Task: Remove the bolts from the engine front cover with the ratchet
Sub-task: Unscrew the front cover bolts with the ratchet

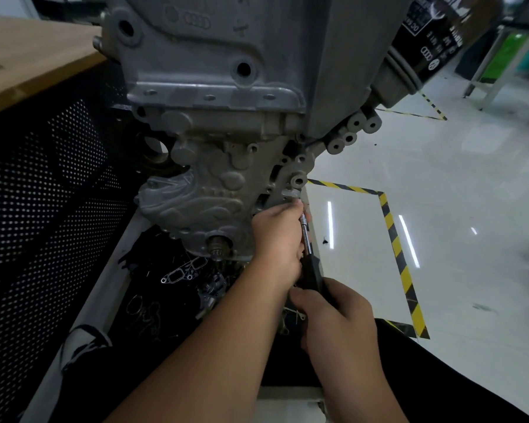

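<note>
Item: ratchet (308, 239), chrome shank, black grip, running up from my lap to the right edge of the grey engine front cover (202, 203). My right hand (339, 319): fingers wrapped tight around the grip. My left hand (277, 239): fingers curled about the shank, tips at the ratchet head against the cover. Bolt hidden under the head. Below: tray (83, 300) of loose gaskets (184, 271). Right: striped floor tape (394, 236).

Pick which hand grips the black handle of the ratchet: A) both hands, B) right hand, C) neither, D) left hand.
B: the right hand wraps the ratchet's black handle, while the left hand steadies the chrome head end at the grey cast-metal engine front cover.
</note>
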`<state>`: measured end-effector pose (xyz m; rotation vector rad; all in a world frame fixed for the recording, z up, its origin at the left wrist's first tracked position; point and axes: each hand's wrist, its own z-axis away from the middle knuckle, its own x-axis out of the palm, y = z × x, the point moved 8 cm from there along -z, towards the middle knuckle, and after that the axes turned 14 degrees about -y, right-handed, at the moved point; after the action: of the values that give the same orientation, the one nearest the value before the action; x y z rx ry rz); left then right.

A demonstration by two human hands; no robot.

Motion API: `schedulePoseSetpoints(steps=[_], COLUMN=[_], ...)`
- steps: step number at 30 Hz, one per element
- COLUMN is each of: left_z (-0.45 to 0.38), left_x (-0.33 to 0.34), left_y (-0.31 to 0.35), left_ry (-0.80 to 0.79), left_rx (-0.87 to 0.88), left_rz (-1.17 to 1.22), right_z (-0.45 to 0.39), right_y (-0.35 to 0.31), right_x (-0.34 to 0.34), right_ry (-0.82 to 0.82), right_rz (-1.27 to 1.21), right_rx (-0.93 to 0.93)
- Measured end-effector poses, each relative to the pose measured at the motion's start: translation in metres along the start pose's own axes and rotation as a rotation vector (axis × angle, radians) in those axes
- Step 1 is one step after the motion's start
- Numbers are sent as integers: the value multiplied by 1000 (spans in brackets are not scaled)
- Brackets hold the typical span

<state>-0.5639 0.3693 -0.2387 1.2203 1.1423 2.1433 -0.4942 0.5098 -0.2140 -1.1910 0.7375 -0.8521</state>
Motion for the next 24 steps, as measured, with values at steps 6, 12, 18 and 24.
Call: schedulePoseSetpoints(steps=[6,12,18,24], left_z=[-1,5,9,11], left_x=[1,3,-1,-1], left_y=[3,5,5,4], left_ry=[-12,40,98,79], left_rx=[14,49,74,59], left_rz=[4,-7,25,55], right_z=[-2,-2,-2,1], right_y=[-2,-2,1,0], right_x=[1,-5,-2,-2], right_ry=[-23,-24,-24,-4], right_rz=[1,-21,-52,-25], right_rx=[13,24,41,18])
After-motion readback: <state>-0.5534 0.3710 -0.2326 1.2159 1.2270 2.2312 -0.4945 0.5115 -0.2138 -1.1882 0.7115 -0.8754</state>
